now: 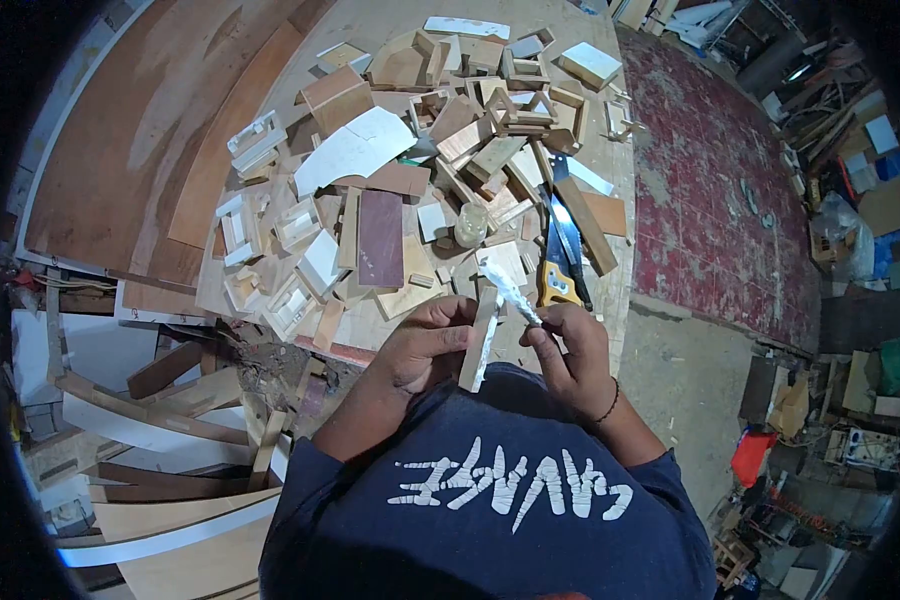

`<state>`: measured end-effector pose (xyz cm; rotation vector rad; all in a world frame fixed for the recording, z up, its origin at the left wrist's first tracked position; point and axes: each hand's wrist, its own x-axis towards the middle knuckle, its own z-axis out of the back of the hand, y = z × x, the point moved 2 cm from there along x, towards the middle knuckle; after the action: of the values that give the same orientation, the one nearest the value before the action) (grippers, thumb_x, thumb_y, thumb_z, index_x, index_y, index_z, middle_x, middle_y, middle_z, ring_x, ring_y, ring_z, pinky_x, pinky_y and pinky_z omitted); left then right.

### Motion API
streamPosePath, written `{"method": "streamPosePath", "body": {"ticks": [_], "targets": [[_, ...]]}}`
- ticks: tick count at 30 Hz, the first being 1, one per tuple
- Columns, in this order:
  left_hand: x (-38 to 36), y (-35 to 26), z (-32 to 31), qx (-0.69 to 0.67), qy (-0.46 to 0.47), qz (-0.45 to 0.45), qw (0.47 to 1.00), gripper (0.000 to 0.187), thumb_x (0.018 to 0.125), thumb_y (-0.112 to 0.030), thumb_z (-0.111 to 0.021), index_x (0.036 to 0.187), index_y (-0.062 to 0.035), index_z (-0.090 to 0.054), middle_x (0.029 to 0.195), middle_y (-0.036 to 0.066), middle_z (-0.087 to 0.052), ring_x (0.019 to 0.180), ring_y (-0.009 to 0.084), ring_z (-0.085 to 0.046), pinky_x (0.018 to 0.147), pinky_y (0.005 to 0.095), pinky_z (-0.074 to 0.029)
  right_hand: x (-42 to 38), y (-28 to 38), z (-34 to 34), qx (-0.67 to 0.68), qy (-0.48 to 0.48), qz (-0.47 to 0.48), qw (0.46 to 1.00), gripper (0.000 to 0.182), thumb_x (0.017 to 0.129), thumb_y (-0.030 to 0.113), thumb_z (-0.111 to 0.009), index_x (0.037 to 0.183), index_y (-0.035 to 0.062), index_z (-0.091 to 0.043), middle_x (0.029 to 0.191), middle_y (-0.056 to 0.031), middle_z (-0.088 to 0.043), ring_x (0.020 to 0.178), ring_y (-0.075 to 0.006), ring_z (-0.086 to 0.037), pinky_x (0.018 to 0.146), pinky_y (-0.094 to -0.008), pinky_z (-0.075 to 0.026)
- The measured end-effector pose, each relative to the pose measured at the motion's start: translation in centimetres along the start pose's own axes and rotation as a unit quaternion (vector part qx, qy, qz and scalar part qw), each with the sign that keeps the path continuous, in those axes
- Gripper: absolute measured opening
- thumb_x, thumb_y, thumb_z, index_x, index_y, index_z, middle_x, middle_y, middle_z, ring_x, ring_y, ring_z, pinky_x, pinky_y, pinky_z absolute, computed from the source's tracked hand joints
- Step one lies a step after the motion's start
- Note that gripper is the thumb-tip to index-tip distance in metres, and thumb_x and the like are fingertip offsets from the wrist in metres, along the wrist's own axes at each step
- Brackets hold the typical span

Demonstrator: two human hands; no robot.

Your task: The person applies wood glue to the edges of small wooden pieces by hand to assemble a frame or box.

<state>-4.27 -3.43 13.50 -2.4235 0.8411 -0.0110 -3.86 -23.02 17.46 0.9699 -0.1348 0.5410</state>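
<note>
The left hand (425,345) grips a narrow wood strip (480,340) upright at chest level, while at three o'clock the right hand (565,345) pinches a white-smeared stick (515,297) against its top. A slip could smear the fingers, or knock the jar (470,224) at twelve o'clock beside the handsaw (562,255).

One head-worn view, steeply downward and close over the workbench (610,170), wide fisheye edges.
</note>
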Motion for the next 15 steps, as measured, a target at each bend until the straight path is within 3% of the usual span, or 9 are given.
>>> {"method": "streamPosePath", "body": {"ticks": [3, 5, 15], "targets": [[0.04, 0.02, -0.26, -0.001, -0.002, -0.006, 1.000, 0.030, 0.085, -0.012, -0.062, 0.109, 0.0046, -0.054, 0.092, 0.009, -0.063, 0.079, 0.0139, -0.063, 0.070, 0.0248, -0.051, 0.11, 0.02, -0.27, 0.036, 0.023, -0.026, 0.999, 0.007, 0.087, 0.004, -0.054, 0.092, -0.0006, -0.055, 0.074, -0.0105, -0.060, 0.065, -0.0191, -0.060, 0.061, -0.0297, -0.047], [0.08, 0.15, -0.20, -0.020, 0.010, 0.004, 1.000, 0.030, 0.085, -0.012, -0.062, 0.109, 0.0048, -0.054, 0.095, 0.010, -0.062, 0.083, 0.0144, -0.063, 0.074, 0.0249, -0.051, 0.13, 0.07, -0.50, 0.078, 0.006, -0.064, 0.995, 0.012, 0.082, 0.007, -0.059, 0.092, -0.0001, -0.058, 0.071, -0.0113, -0.059, 0.067, -0.0275, -0.056, 0.062, -0.0361, -0.042], [0.07, 0.36, 0.55, -0.029, 0.040, 0.011, 0.999, 0.034, 0.086, -0.012, -0.060, 0.114, 0.0055, -0.052, 0.094, 0.008, -0.062, 0.086, 0.0130, -0.063, 0.075, 0.0253, -0.051, -0.03, -0.19, -0.47, 0.041, 0.001, -0.071, 0.997, 0.013, 0.082, 0.007, -0.060, 0.093, 0.0006, -0.059, 0.074, -0.0136, -0.057, 0.067, -0.0284, -0.055, 0.062, -0.0369, -0.041]]}}
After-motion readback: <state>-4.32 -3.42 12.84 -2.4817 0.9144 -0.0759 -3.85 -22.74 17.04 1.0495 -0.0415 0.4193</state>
